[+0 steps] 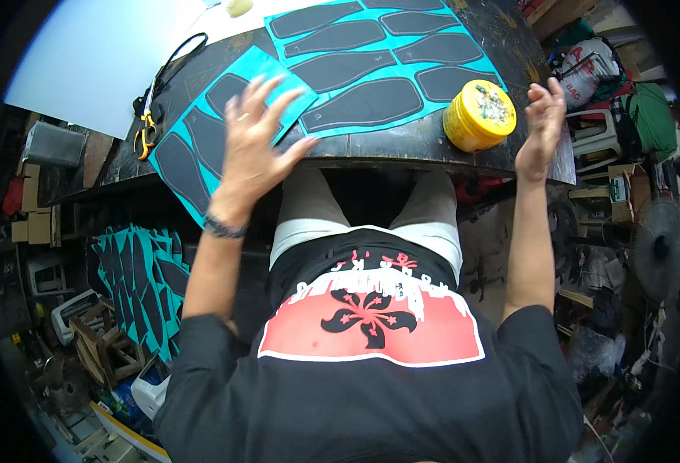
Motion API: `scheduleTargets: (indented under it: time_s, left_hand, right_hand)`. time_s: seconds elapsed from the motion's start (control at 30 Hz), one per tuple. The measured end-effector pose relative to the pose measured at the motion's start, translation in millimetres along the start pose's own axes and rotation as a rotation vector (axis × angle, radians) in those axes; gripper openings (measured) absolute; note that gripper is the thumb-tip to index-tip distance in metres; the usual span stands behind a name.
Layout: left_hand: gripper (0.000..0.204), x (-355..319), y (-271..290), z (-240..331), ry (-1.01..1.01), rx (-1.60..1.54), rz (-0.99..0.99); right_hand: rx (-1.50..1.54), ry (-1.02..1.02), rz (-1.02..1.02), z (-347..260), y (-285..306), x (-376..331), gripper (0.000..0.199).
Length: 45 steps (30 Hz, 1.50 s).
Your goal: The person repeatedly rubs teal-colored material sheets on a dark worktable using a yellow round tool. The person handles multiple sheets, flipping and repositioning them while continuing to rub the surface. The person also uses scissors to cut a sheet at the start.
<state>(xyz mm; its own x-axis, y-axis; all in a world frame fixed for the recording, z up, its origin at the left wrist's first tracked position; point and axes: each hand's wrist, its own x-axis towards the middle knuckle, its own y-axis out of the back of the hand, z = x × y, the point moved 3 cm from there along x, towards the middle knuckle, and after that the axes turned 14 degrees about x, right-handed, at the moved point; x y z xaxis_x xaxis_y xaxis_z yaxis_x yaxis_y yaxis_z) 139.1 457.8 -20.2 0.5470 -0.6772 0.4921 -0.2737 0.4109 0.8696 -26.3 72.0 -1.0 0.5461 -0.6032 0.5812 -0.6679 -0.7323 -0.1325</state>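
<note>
My left hand [255, 147] is over a teal sheet [259, 63] that carries black sole-shaped pieces with pale outlines. Its fingers are spread and hold nothing; whether they touch the sheet I cannot tell. That sheet hangs partly over the table's near edge. A larger teal sheet [326, 123] with several similar black shapes lies flat beyond it, to the right. At the right, my right hand [541, 135] is raised by the table edge, fingers apart and loosely bent, with nothing in it. Just left of it stands a yellow tub [467, 127] with a stained, speckled lid.
Orange-handled scissors [147, 133] lie on the dark table [510, 46] at the left, beside a black strap [186, 48]. A white sheet [85, 69] covers the far left. More teal-and-black sheets [139, 285] are piled low at the left. A fan [659, 243] stands at the right.
</note>
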Motion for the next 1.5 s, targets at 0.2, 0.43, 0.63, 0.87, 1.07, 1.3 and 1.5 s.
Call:
scheduleTargets:
  time_s: [0.2, 0.43, 0.63, 0.87, 1.07, 1.3, 1.5]
  left_hand:
    - [0.073, -71, -5, -95, 0.150, 0.300, -0.430]
    - [0.069, -38, 9, -70, 0.138, 0.221, -0.399]
    - [0.084, 27, -59, 11, -0.148, -0.069, -0.373]
    - [0.068, 53, -64, 24, -0.404, 0.182, -0.455]
    - [0.058, 74, -64, 28, -0.420, 0.351, -0.331]
    - [0.035, 204, 21, 21, -0.465, 0.216, 0.088]
    - [0.043, 278, 81, -9, -0.029, -0.857, -0.149]
  right_hand:
    - [-0.923, 0.075, -0.384, -2, -37, -35, 0.090]
    - [-1.248, 0.106, -0.369, -12, -21, -25, 0.088]
    - [-1.125, -0.014, -0.350, -15, -5, -24, 0.100]
    - [-1.268, -0.116, -0.503, -26, 22, -9, 0.108]
    - [-1.022, -0.094, -0.362, -13, 31, -5, 0.105]
    - [-0.894, -0.081, -0.013, -31, 86, -25, 0.109]
    - [-0.958, -0.056, 0.215, -78, 148, -62, 0.088]
